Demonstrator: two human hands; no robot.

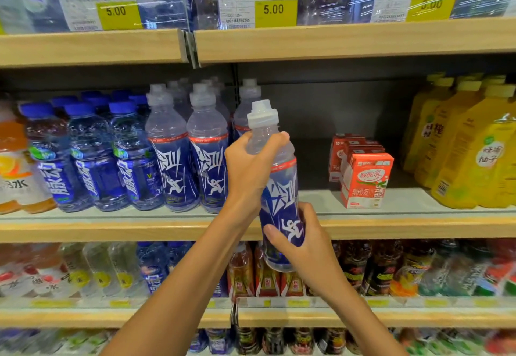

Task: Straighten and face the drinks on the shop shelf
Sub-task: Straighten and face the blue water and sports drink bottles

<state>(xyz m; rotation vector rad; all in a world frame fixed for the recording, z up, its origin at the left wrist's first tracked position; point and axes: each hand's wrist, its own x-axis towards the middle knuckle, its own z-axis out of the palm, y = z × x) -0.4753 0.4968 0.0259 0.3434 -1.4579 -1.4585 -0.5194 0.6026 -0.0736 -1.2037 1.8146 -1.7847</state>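
I hold a clear bottle with a dark blue label and a white sports cap [279, 188] in front of the middle shelf [391, 227], slightly tilted, its label towards me. My left hand [251, 165] grips its neck and shoulder. My right hand [304, 241] grips its lower part, thumb across the label. Two matching bottles [190, 157] stand upright at the shelf front just left of it, with more behind them.
Blue-capped bottles [92, 157] and an orange drink [14, 165] stand further left. Red and white cartons [365, 179] and yellow juice bottles [469, 146] stand to the right, with a bare gap [310, 165] behind the held bottle. Shelves above and below are stocked.
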